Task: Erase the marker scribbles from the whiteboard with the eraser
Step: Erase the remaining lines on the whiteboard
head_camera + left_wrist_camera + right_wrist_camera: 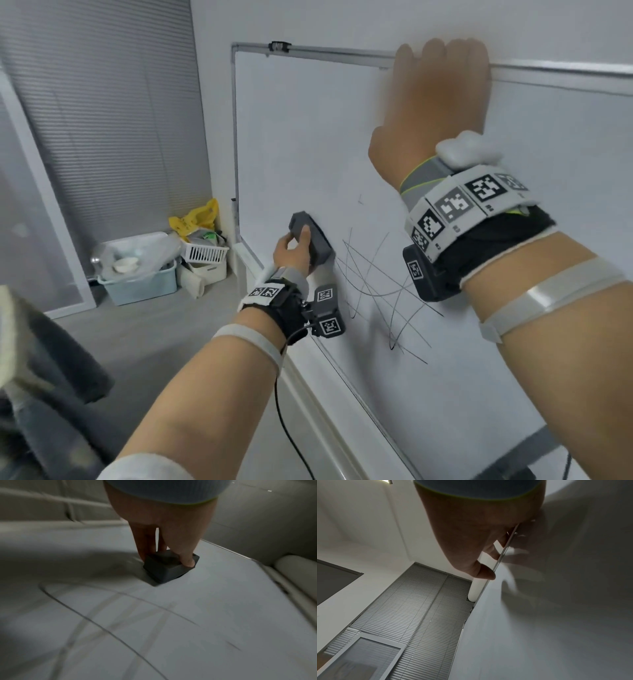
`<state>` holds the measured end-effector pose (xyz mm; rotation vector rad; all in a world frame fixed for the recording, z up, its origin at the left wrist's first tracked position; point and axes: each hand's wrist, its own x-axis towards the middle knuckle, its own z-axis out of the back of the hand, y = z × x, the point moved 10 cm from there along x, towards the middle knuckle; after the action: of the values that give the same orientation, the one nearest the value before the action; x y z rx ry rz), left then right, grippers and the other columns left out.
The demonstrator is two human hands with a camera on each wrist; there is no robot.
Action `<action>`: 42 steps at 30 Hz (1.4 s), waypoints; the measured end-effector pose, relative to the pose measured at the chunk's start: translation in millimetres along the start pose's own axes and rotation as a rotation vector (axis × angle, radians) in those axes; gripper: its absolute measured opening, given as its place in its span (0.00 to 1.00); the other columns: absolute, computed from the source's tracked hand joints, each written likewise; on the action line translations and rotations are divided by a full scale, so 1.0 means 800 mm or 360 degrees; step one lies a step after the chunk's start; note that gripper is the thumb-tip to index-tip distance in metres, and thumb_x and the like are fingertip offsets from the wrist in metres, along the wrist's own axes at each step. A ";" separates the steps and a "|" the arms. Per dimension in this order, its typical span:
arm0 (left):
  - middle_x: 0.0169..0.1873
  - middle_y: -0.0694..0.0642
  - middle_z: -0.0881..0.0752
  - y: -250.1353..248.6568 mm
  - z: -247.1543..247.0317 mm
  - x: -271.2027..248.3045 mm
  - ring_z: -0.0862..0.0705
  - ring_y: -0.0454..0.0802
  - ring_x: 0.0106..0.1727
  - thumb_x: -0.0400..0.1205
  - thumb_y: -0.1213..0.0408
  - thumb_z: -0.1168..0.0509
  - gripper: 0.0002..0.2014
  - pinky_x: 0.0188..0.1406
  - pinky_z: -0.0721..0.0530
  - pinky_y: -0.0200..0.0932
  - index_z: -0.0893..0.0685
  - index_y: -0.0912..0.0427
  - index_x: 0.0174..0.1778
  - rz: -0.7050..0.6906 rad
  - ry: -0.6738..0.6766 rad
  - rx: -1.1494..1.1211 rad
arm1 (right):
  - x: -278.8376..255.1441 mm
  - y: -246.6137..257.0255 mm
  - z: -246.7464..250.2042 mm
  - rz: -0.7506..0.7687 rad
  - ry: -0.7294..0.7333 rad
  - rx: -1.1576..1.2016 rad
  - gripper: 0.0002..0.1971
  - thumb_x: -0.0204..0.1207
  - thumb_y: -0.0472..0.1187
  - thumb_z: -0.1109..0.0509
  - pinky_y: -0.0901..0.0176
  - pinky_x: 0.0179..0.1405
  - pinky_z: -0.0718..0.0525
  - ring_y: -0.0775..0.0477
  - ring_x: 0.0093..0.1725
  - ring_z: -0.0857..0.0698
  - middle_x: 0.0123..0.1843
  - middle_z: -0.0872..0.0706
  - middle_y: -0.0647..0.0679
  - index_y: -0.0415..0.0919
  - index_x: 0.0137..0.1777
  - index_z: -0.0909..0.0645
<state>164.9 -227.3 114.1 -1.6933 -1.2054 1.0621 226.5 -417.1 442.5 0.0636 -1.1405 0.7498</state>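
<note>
A white whiteboard with a metal frame stands in front of me. Thin black marker scribbles cross its lower middle; in the left wrist view the scribbles lie just in front of the eraser. My left hand grips a dark grey block eraser pressed flat on the board, just left of the lines; there the eraser is pinched between thumb and fingers. My right hand curls over the board's top frame edge, fingers hooked behind it.
Grey window blinds cover the left wall. On the floor in the corner stand a light blue bin, a white basket and a yellow bag. A dark object sits at lower left. A cable hangs from my left wrist.
</note>
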 end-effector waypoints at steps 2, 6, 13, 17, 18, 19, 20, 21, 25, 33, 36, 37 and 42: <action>0.51 0.62 0.11 -0.083 -0.033 -0.028 0.10 0.62 0.55 0.74 0.45 0.24 0.23 0.54 0.09 0.63 0.20 0.50 0.60 -0.0276 0.0049 0.0000 | 0.001 -0.001 0.005 0.0008 0.0013 0.0036 0.36 0.73 0.47 0.39 0.41 0.82 0.44 0.29 0.71 0.29 0.69 0.25 0.32 0.36 0.82 0.34; 0.34 0.56 0.18 -0.175 -0.081 -0.101 0.12 0.53 0.40 0.74 0.42 0.25 0.23 0.49 0.08 0.56 0.23 0.48 0.59 -0.0654 0.0159 0.0083 | -0.004 0.001 0.008 0.0048 0.0072 0.0122 0.38 0.71 0.48 0.40 0.42 0.82 0.46 0.29 0.72 0.29 0.71 0.26 0.32 0.35 0.83 0.35; 0.42 0.57 0.17 -0.070 -0.063 -0.122 0.13 0.52 0.43 0.78 0.42 0.29 0.21 0.46 0.11 0.49 0.24 0.45 0.63 -0.0546 0.0120 0.0117 | -0.004 -0.006 0.001 0.0063 0.0143 0.0073 0.36 0.74 0.45 0.40 0.42 0.83 0.45 0.30 0.73 0.30 0.72 0.26 0.34 0.36 0.84 0.37; 0.55 0.59 0.13 0.077 -0.002 -0.072 0.13 0.58 0.56 0.75 0.39 0.28 0.29 0.60 0.11 0.58 0.22 0.48 0.69 0.0071 -0.0027 0.0123 | -0.004 -0.005 -0.004 0.0074 0.0167 -0.0003 0.37 0.75 0.46 0.41 0.42 0.83 0.47 0.30 0.74 0.32 0.73 0.27 0.34 0.38 0.85 0.39; 0.61 0.60 0.13 0.102 0.010 -0.066 0.14 0.60 0.61 0.73 0.38 0.28 0.33 0.60 0.12 0.60 0.22 0.49 0.71 0.0207 -0.0049 0.0127 | -0.004 -0.005 -0.002 0.0075 0.0155 -0.0014 0.37 0.75 0.46 0.41 0.42 0.84 0.47 0.30 0.74 0.32 0.73 0.28 0.34 0.38 0.85 0.39; 0.65 0.61 0.14 0.122 0.024 -0.064 0.14 0.63 0.63 0.74 0.39 0.29 0.33 0.56 0.10 0.59 0.22 0.52 0.73 0.0314 -0.0056 0.0130 | -0.005 -0.002 0.000 0.0083 0.0146 -0.0020 0.37 0.75 0.47 0.41 0.42 0.84 0.47 0.30 0.75 0.32 0.73 0.28 0.34 0.38 0.85 0.39; 0.66 0.62 0.15 0.136 0.033 -0.064 0.14 0.65 0.63 0.78 0.43 0.30 0.31 0.48 0.10 0.56 0.23 0.55 0.74 0.0386 -0.0058 0.0158 | -0.006 0.000 0.002 0.0088 0.0141 -0.0026 0.37 0.75 0.47 0.41 0.42 0.84 0.48 0.30 0.75 0.33 0.73 0.28 0.34 0.37 0.85 0.40; 0.67 0.63 0.15 0.137 0.039 -0.067 0.14 0.65 0.64 0.83 0.47 0.32 0.28 0.39 0.12 0.51 0.24 0.58 0.76 0.0412 -0.0050 0.0220 | -0.006 0.001 0.004 0.0090 0.0134 -0.0027 0.37 0.75 0.47 0.42 0.42 0.84 0.48 0.30 0.75 0.33 0.74 0.28 0.34 0.37 0.85 0.40; 0.68 0.65 0.16 0.123 0.042 -0.075 0.16 0.67 0.65 0.85 0.50 0.34 0.27 0.46 0.15 0.51 0.25 0.61 0.77 0.0435 -0.0038 0.0282 | -0.008 0.001 0.008 0.0102 0.0137 -0.0018 0.37 0.75 0.46 0.42 0.43 0.84 0.49 0.31 0.76 0.33 0.75 0.29 0.34 0.37 0.86 0.41; 0.49 0.68 0.10 -0.069 -0.063 -0.130 0.08 0.62 0.50 0.68 0.43 0.22 0.24 0.45 0.07 0.60 0.23 0.45 0.54 -0.0269 0.0275 0.0029 | -0.006 -0.010 0.007 0.0149 0.0205 0.0066 0.38 0.73 0.43 0.43 0.44 0.81 0.46 0.32 0.73 0.32 0.73 0.28 0.34 0.36 0.85 0.40; 0.50 0.70 0.11 -0.054 -0.064 -0.145 0.08 0.64 0.50 0.71 0.43 0.23 0.24 0.42 0.06 0.58 0.24 0.46 0.56 -0.0257 0.0275 -0.0008 | -0.005 -0.011 0.012 0.0184 0.0225 0.0042 0.37 0.72 0.43 0.44 0.44 0.78 0.42 0.33 0.70 0.30 0.71 0.26 0.36 0.38 0.85 0.39; 0.51 0.70 0.12 -0.031 -0.057 -0.143 0.09 0.64 0.52 0.74 0.47 0.23 0.24 0.39 0.06 0.55 0.25 0.50 0.59 -0.0163 0.0257 -0.0049 | -0.006 -0.013 0.012 0.0196 0.0248 0.0033 0.37 0.73 0.43 0.44 0.43 0.76 0.40 0.33 0.69 0.30 0.70 0.26 0.37 0.39 0.85 0.39; 0.59 0.70 0.14 0.137 -0.003 -0.133 0.11 0.69 0.57 0.79 0.54 0.25 0.26 0.33 0.07 0.55 0.26 0.57 0.69 0.0508 0.0194 -0.0001 | -0.016 -0.039 0.021 0.0220 0.0314 0.0008 0.33 0.72 0.44 0.42 0.43 0.66 0.34 0.36 0.65 0.29 0.68 0.26 0.42 0.41 0.80 0.35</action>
<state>179.4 -356.5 33.6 -1.9647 -0.8766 1.1253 228.3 -453.6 449.3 -0.0844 -0.9619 0.8620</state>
